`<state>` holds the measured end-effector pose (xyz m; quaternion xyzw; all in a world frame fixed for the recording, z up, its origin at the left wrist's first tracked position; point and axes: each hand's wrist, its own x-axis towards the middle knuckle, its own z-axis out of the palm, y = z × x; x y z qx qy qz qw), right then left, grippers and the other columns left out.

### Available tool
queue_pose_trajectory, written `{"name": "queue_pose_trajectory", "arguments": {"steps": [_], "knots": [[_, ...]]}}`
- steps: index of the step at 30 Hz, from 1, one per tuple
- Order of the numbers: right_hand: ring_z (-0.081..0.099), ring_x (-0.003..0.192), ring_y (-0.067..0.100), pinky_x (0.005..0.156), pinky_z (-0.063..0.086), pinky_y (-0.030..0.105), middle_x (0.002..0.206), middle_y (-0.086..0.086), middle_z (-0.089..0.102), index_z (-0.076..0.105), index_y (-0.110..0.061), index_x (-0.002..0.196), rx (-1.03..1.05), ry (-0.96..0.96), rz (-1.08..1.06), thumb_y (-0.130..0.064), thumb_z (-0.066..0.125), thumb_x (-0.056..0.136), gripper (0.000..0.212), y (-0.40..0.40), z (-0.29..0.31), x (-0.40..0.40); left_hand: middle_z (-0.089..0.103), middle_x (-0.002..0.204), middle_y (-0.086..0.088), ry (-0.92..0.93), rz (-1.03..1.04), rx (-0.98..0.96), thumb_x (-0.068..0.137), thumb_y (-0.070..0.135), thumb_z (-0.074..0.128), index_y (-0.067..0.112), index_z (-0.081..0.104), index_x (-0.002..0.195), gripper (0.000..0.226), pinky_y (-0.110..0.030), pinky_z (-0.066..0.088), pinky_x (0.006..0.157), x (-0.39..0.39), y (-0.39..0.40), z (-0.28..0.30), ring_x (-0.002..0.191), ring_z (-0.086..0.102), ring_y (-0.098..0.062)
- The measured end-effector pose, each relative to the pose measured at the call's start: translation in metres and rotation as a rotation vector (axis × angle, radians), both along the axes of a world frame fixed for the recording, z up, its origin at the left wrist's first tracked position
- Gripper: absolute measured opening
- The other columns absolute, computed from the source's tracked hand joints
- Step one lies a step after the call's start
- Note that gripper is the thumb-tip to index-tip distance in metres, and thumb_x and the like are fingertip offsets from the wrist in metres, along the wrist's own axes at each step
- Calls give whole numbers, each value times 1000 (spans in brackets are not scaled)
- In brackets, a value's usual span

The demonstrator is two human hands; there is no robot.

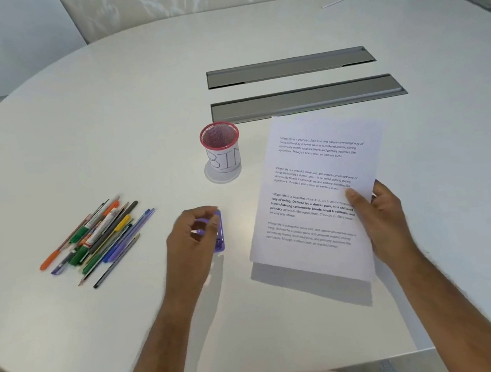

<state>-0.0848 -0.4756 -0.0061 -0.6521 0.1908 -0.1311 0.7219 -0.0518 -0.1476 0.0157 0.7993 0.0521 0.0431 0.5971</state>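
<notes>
Paper sheet (312, 180) with four printed paragraphs hangs tilted above the table (113, 108), just right of the red mesh cup (221, 149) marked BIN; the right hand (385, 224) has its grip closed on the sheet's right edge, thumb on the print. On the near side of the cup, the left hand (189, 238) curls its grip around a blurred purple object (219, 235). Pens (100, 237) lie heaped well left of the cup, two grey slots (305, 99) beyond it
</notes>
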Motion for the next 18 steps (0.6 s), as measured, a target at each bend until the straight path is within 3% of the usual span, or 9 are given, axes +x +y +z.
{"name": "queue_pose_trajectory", "arguments": {"steps": [3, 6, 11, 18], "knots": [[77, 105, 27, 88, 62, 40, 116, 5, 79, 70, -16, 123, -35, 49, 65, -14, 67, 101, 23, 1, -1, -5, 64, 118, 3, 20, 28, 101, 99, 17, 67, 23, 67, 118, 20, -8, 49, 59, 14, 19, -8, 91, 65, -11], [77, 104, 22, 82, 62, 30, 112, 0, 80, 71, -15, 119, -82, 85, 112, -12, 67, 100, 20, 4, -3, -8, 62, 124, 3, 109, -28, 121, 99, 16, 66, 21, 66, 124, 26, -6, 49, 60, 23, 28, -15, 93, 65, -6], [77, 104, 21, 90, 60, 37, 112, -1, 80, 72, -14, 115, -139, 137, 162, -14, 68, 99, 16, 12, -9, -12, 65, 124, 9, 148, -135, 68, 98, 7, 66, 24, 68, 120, 28, -8, 51, 65, 23, 28, -22, 81, 66, 9], [76, 108, 17, 91, 61, 31, 116, -4, 79, 72, -16, 117, -148, 134, 217, -11, 66, 100, 19, 19, -11, -14, 69, 122, 12, 164, -215, -1, 96, 7, 68, 28, 68, 117, 29, -15, 54, 70, 17, 13, -28, 85, 71, -7]]}}
